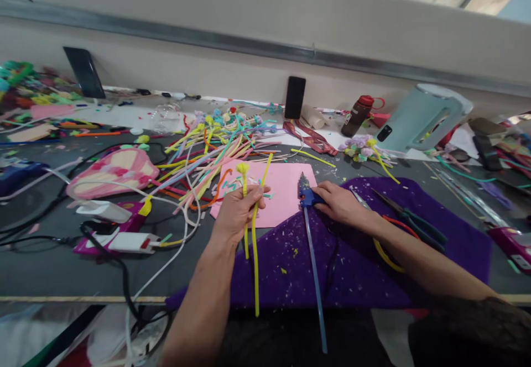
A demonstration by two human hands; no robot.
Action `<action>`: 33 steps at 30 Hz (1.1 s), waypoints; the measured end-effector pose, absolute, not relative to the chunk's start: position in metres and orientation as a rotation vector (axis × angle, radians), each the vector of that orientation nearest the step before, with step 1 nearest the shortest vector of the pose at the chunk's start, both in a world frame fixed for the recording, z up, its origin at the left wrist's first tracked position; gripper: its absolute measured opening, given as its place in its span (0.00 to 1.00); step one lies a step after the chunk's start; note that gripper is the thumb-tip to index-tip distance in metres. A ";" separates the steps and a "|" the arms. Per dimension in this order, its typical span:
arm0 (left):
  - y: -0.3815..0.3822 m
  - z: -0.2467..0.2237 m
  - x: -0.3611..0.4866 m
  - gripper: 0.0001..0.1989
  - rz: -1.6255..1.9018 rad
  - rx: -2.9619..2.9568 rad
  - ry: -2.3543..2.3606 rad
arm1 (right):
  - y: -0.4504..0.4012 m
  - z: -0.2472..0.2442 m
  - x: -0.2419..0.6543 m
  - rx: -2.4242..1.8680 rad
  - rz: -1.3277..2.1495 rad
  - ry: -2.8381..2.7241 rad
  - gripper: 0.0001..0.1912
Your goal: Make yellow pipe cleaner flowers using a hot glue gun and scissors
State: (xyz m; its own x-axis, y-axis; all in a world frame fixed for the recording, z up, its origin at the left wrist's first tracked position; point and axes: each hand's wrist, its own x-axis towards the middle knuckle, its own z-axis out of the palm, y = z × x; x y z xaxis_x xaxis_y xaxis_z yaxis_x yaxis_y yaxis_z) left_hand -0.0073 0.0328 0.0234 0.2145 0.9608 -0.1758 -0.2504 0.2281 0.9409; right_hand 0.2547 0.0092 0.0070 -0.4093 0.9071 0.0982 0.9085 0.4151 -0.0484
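Note:
Two yellow pipe cleaners (255, 267) are pinched between the fingers of my left hand (238, 212), above the pink sheet (282, 204). One of them carries a small yellow knotted tip (243, 169) at its upper end. My right hand (334, 201) is closed round the handle of a blue glue gun (307, 197), whose dark nozzle points away from me. A long clear glue stick (317, 289) trails from the gun's back, over the purple cloth (282, 267) and past the table edge. Small pipe cleaner snippets lie on the pink sheet.
Bundled coloured pipe cleaners (224, 140) lie behind my left hand. Scissors (410, 218) rest under my right forearm. A power strip (120, 226) with cables sits at left. Along the back stand a phone (295, 97), a brown bottle (357, 117) and a pale kettle (423, 117).

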 end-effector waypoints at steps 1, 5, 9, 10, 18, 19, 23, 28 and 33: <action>0.033 0.023 -0.008 0.11 1.045 0.938 0.967 | 0.006 0.012 0.257 -1.630 -0.052 -2.542 0.21; 0.033 0.024 -0.007 0.11 1.016 0.906 0.972 | -0.023 0.032 0.287 -1.707 -0.199 -2.384 0.20; 0.033 0.027 -0.006 0.12 0.996 0.891 0.991 | -0.074 0.032 0.333 -1.977 -0.146 -2.231 0.17; 0.033 0.027 -0.005 0.12 1.005 0.888 0.998 | -0.088 0.027 0.342 -2.046 -0.107 -2.199 0.17; 0.035 0.026 0.001 0.10 0.982 0.921 1.025 | -0.146 -0.015 0.359 -2.187 -0.090 -2.124 0.17; 0.035 0.026 0.001 0.11 0.980 0.924 1.028 | -0.145 -0.014 0.359 -2.191 -0.109 -2.112 0.18; 0.036 0.025 0.002 0.13 0.992 0.936 1.047 | -0.136 -0.006 0.360 -2.270 -0.207 -2.072 0.22; 0.037 0.024 0.001 0.12 0.996 0.945 1.048 | -0.128 -0.002 0.361 -2.336 -0.111 -2.078 0.25; 0.036 0.025 0.001 0.09 0.993 0.895 1.041 | -0.122 0.003 0.381 -2.352 0.419 -1.747 0.30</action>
